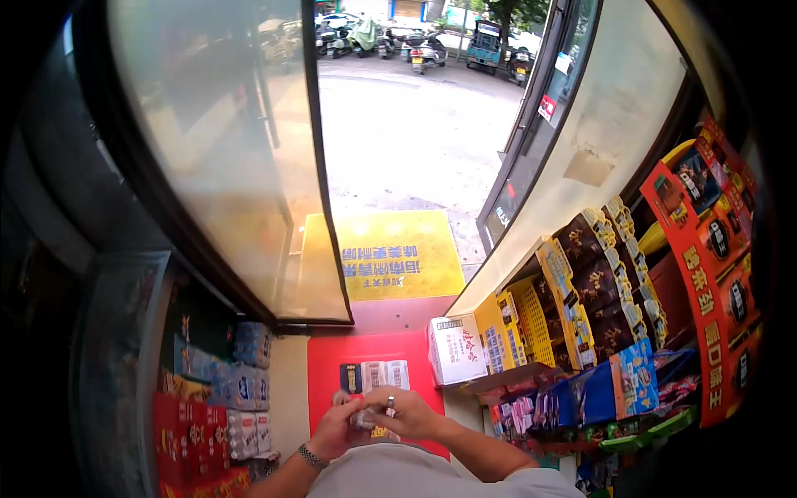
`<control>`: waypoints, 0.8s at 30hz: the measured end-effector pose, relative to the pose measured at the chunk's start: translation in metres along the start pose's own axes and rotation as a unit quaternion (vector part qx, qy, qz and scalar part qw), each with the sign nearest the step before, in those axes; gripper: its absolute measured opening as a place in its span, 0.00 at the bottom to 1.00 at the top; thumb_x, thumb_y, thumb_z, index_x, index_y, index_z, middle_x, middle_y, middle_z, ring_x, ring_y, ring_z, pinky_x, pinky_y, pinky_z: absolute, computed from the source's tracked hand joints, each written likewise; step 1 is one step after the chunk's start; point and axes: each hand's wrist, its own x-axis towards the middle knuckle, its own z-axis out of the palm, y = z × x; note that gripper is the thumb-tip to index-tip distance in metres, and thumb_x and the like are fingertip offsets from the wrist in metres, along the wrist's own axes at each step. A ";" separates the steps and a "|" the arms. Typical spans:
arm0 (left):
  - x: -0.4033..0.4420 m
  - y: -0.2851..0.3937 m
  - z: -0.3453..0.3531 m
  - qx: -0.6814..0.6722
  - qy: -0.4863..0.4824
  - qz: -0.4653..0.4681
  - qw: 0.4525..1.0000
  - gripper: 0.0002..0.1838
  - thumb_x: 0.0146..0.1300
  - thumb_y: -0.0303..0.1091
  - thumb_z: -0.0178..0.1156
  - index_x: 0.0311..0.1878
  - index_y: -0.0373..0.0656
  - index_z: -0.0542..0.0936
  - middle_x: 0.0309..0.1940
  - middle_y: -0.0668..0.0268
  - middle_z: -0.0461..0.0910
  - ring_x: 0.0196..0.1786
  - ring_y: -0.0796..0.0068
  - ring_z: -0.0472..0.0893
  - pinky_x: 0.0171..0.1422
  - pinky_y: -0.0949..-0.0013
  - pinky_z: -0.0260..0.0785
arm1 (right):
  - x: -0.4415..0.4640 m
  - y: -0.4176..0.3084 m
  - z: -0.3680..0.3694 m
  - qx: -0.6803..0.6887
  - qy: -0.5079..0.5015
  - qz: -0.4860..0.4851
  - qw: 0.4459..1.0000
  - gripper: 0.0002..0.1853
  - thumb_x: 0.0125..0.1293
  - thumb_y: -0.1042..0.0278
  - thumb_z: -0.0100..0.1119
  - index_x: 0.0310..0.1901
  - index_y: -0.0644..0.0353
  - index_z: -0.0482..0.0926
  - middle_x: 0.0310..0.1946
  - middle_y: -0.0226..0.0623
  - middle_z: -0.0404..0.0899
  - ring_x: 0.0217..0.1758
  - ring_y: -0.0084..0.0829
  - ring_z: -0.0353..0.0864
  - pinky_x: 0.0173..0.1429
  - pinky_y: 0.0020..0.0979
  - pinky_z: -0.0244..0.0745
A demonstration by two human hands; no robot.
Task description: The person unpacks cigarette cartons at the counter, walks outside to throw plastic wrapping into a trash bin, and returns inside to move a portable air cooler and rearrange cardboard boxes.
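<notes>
Both hands meet close in front of my body, above a red mat. My left hand, with a metal watch band at the wrist, has its fingers bent round a small pale thing. From the other side my right hand, wearing a ring, closes over the same thing. Fingers cover most of it, so its kind does not show. Just beyond the hands, a dark rectangle and pale rectangles appear on the mat; I cannot tell whether they are printed or loose packs.
An open doorway leads to a yellow mat and a street with parked scooters. At right, a white carton stands beside shelves of snack packs. Bottle packs and red boxes line the left.
</notes>
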 end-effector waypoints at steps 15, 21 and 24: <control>0.223 0.304 0.024 0.505 -0.045 0.209 0.836 0.31 0.67 0.26 0.62 0.73 0.37 0.65 0.64 0.62 0.72 0.64 0.74 0.74 0.66 0.69 0.70 | 0.188 0.141 -0.161 0.275 0.393 0.210 0.852 0.10 0.67 0.74 0.66 0.47 0.63 0.77 0.37 0.29 0.82 0.37 0.15 0.80 0.39 0.20 0.77; 0.301 0.359 0.012 0.432 0.004 0.253 0.866 0.28 0.67 0.26 0.62 0.69 0.36 0.69 0.62 0.59 0.72 0.61 0.73 0.77 0.61 0.70 0.76 | 0.251 0.191 -0.244 0.283 0.377 0.210 0.856 0.11 0.66 0.75 0.66 0.48 0.62 0.78 0.39 0.29 0.80 0.37 0.18 0.80 0.41 0.22 0.77; 0.338 0.373 0.012 0.421 0.081 0.282 0.858 0.27 0.67 0.26 0.62 0.68 0.36 0.69 0.60 0.60 0.73 0.59 0.73 0.79 0.59 0.70 0.77 | 0.288 0.224 -0.304 0.298 0.347 0.210 0.864 0.11 0.66 0.76 0.66 0.48 0.63 0.77 0.39 0.30 0.80 0.37 0.19 0.80 0.40 0.23 0.77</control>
